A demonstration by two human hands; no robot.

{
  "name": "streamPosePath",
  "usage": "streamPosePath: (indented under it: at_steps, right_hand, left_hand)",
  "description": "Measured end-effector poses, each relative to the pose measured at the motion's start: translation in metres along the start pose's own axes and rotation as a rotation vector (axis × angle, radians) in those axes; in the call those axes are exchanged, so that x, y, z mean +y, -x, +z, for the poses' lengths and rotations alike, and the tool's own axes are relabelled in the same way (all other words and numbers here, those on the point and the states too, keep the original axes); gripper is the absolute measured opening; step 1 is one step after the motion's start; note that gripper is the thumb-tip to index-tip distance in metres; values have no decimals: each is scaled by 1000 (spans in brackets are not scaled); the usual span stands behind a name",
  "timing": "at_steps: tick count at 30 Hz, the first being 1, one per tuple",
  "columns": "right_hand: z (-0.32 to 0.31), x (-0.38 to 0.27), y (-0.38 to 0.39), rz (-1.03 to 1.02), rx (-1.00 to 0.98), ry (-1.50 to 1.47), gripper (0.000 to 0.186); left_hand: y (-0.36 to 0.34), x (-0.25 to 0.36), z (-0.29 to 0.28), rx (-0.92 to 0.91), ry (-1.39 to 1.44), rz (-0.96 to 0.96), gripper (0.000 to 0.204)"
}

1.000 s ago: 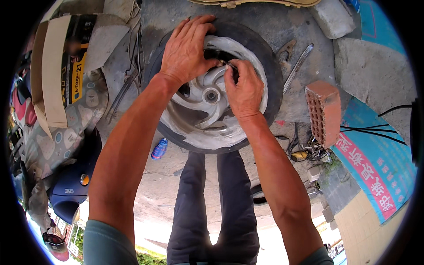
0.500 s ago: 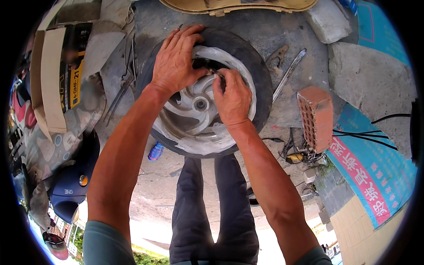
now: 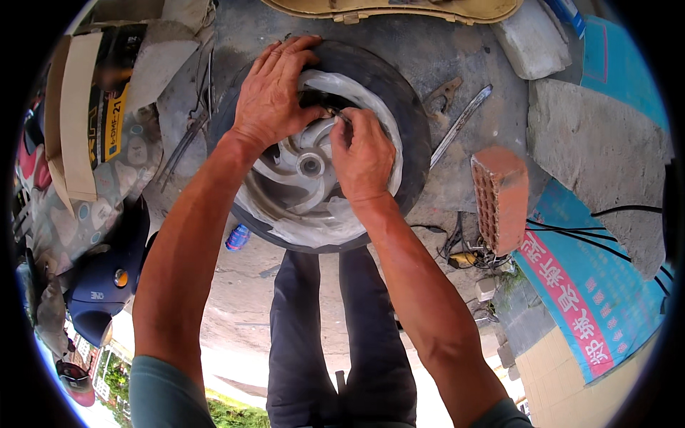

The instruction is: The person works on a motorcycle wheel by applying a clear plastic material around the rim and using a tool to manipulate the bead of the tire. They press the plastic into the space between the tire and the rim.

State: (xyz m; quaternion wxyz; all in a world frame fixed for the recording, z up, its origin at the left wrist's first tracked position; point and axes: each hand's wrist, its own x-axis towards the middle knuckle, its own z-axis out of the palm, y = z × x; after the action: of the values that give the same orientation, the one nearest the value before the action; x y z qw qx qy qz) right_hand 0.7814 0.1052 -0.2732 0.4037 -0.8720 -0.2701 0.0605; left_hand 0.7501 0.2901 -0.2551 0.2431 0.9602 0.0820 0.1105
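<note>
Okay, trouser legs at 6 o'clock; wheel just past them; right hand curled, fingertips at wheel's 1 o'clock, can't tell if gripping; left hand spread on tyre, 11 o'clock; tan case beyond, 12 o'clock.
</note>
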Motion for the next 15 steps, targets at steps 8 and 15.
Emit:
streamPosePath:
  at_steps: [8,15]
  right_hand:
    - [-5,-2,3,37,-51,19,17]
    - [-4,1,2,25,-11,29,15]
  left_hand:
    - [1,2,-1,-16,27,-7,75]
    - [-3,1,1,-11,54,11,75]
